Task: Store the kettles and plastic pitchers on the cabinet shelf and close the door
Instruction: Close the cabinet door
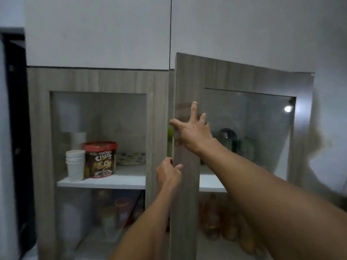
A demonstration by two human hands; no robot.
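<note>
The right cabinet door, wood-framed with a glass pane, stands partly ajar. My left hand grips its free edge low down, fingers wrapped round it. My right hand lies flat on the door frame higher up, fingers spread and thumb hooked over the edge. Through the glass a dark-handled kettle or pitcher shows dimly on the white shelf. A green item peeks through the gap beside the door edge.
The left cabinet door is closed; behind its glass stand stacked white cups, a Choco Chips tub and a dotted plate. Jars and bottles fill the lower shelves. White upper cabinets hang above; a dark appliance sits at far left.
</note>
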